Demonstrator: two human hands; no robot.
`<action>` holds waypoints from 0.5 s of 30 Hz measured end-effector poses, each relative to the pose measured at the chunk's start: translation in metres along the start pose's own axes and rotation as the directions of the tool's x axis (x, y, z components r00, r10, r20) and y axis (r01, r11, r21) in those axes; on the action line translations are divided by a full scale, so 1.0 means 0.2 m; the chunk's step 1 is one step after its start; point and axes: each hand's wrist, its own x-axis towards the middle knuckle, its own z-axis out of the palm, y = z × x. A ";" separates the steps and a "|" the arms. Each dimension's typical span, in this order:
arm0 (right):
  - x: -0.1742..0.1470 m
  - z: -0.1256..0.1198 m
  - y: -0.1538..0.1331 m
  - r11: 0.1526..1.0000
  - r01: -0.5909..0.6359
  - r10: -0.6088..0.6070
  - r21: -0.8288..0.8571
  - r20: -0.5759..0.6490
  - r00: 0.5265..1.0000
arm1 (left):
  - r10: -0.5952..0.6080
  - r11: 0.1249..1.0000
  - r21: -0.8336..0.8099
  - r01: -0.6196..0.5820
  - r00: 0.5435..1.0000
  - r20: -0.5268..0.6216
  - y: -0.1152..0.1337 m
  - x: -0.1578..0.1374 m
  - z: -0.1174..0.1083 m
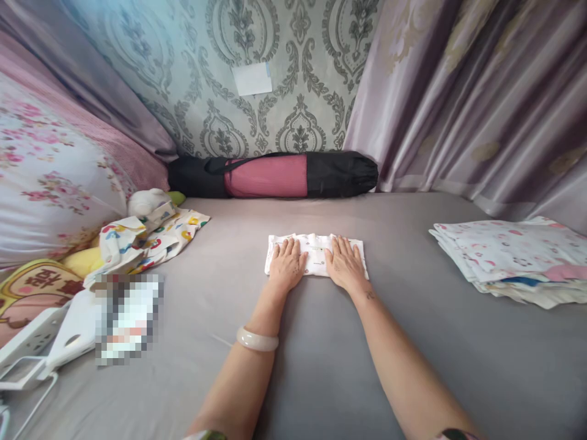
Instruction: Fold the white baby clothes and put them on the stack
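A small white folded cloth (314, 246) with a faint print lies on the grey bed sheet (330, 342) ahead of me. Both palms press flat on it: my left hand (287, 264) on its left half, my right hand (345, 264) on its right half. The fingers of each are spread and point away from me. Neither hand grips anything. A pale bangle (257, 340) circles my left wrist.
A stack of folded printed cloths (513, 260) sits at the right. Loose patterned garments (147, 238) and a soft toy (147, 200) lie at the left by a floral pillow (50, 177). A black-and-pink rolled bag (275, 174) rests against the wall; curtains (481, 98) hang on the right.
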 end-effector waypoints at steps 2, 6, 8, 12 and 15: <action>0.00 0.01 0.00 1.000 0.001 -0.001 -0.009 0.004 1.000 | -0.002 1.000 0.002 0.002 1.000 0.012 0.00 0.00 0.00; 0.00 0.01 0.01 1.000 0.000 0.000 -0.004 0.010 1.000 | -0.002 1.000 0.004 0.002 1.000 0.011 0.00 0.00 -0.01; 0.01 0.00 0.00 1.000 -0.003 0.003 0.004 0.003 1.000 | -0.001 1.000 0.000 0.001 1.000 0.002 0.00 0.00 -0.01; 0.01 -0.02 -0.01 0.999 0.024 -0.023 0.036 -0.032 0.999 | 0.036 0.999 -0.020 -0.037 0.998 -0.049 0.01 0.01 -0.01; 0.00 -0.03 -0.03 0.987 0.142 -0.137 0.074 -0.069 0.988 | 0.131 0.990 -0.030 -0.135 0.987 -0.087 0.03 0.01 0.00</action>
